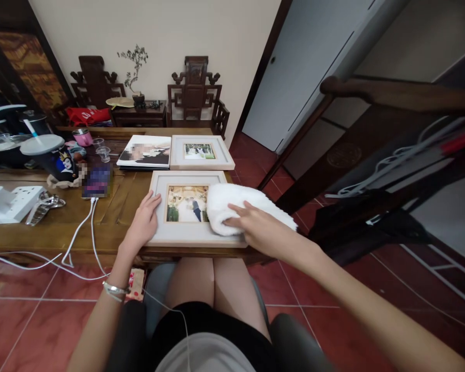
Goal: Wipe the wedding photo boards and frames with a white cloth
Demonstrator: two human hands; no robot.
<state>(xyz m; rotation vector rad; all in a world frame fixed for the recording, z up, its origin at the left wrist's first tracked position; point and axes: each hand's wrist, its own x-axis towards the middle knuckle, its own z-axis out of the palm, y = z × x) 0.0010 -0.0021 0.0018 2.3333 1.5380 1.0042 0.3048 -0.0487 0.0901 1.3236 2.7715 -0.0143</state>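
Observation:
A light wooden picture frame (pixel 186 235) with a photo lies flat at the near edge of the wooden table (pixel 62 222). My left hand (pixel 144 222) rests open on the frame's left border, fingers flat. My right hand (pixel 258 227) presses a white fluffy cloth (pixel 236 204) against the frame's right side, fingers stretched over the cloth. A second framed photo (pixel 201 152) lies just behind, and a frameless photo print (pixel 145 152) lies to its left.
On the table's left stand a phone (pixel 96 182) with a white cable, a white power strip (pixel 11 203), a lidded cup (pixel 54 155), small glasses and a pink pot. Carved dark chairs (pixel 196 93) stand behind. A dark wooden rail (pixel 391 95) runs at right over red floor tiles.

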